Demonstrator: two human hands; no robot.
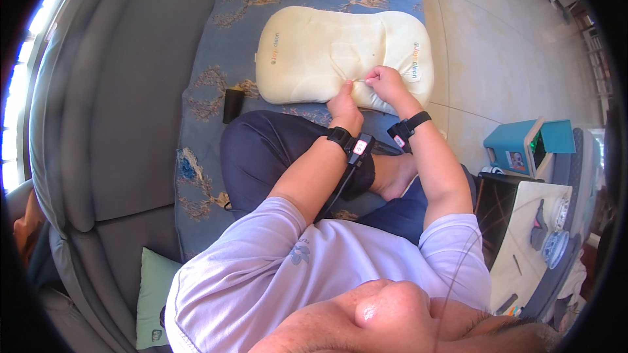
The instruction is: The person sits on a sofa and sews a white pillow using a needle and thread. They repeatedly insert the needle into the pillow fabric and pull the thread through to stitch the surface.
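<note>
A cream-coloured pillow [314,49] with a curved outline and coloured lettering at both ends lies before me on a blue patterned cover. At the pillow's near edge, my left hand [345,103] pinches its fabric, thumb on top and the other fingers hidden. My right hand [387,83] is just to the right, its thumb and forefinger closed on a thin, light thing, perhaps a needle, whose exact kind I cannot tell. Creases in the fabric run out from between the hands. Each wrist wears a black strap with a small device.
A dark cylinder [234,105] with a yellowish top lies on the blue cover [206,49], left of the pillow. The grey sofa backrest [142,83] rises at the left. At the right are a teal box [512,144] and a table [530,250] holding a patterned bowl [557,250].
</note>
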